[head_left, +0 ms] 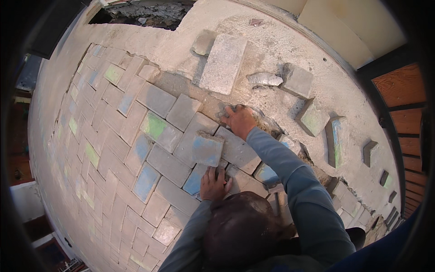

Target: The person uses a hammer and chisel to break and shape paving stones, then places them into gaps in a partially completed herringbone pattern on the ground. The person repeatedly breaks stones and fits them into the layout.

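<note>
My left hand point(215, 183) rests on the pavers, its fingers stretched forward and its tips at the near edge of a loose cut paver point(208, 149) with blue paint on it. That piece lies on top of the laid pavers. Under and beside the left hand is a blue-painted paver point(195, 180). Farther out, my right hand point(239, 120) reaches down into the sandy gap point(210, 103) along the paving's broken edge. Its fingers are bent around something small and greyish, too hidden to name. A grey paver point(237, 150) lies just nearer than the right hand.
Herringbone paving point(118, 149) spreads to the left. Beyond the gap, a concrete strip point(272, 50) carries a large pale block point(224, 63), a broken chunk point(264, 79) and several loose pavers point(312, 117). A pit point(145, 13) opens at the far left. My dark-clad knee point(240, 226) is close below.
</note>
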{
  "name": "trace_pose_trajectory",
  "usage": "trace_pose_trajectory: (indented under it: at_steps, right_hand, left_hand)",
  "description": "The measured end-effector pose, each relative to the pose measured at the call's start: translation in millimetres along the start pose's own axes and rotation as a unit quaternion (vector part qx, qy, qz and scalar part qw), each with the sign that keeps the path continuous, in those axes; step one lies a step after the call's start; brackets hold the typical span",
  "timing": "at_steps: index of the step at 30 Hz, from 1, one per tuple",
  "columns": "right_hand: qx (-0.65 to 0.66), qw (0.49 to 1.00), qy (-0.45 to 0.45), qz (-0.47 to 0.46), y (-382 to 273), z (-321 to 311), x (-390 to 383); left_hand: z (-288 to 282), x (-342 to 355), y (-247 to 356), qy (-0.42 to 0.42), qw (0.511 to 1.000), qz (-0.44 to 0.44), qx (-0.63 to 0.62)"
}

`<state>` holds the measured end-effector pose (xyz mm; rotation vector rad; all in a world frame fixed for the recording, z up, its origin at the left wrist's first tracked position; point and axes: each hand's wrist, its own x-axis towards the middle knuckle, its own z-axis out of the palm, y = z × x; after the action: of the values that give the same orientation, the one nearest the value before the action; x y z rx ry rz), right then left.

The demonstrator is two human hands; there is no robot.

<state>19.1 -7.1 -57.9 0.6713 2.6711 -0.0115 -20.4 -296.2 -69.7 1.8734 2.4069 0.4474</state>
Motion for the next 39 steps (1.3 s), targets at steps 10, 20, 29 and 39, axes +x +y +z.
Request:
trace_pose_trajectory:
  at_steps: [10,20,29,39]
  right_hand:
    - [0.126,0.983,0.101,0.088,54.4,-50.5,-56.1]
    - [-0.128,0.973,0.011,0.193,148.1,-77.4,-3.4]
    - [-0.046,0.990,0.045,0.124,169.3,-49.4,14.7]
    - [-0.025,0.993,-0.021,0.113,146.2,-66.5,7.9]
  left_hand:
    - [-3.2,2.4,1.0,0.001,1.000,-0.003,-0.002]
    - [-3.8,5.7,1.8,-0.021,1.000,-0.012,0.011]
    - [2.9,1.7,6.0,-0.023,1.000,-0.017,0.006]
    - [1.8,0.4,0.2,0.011,1.000,-0.002,-0.002]
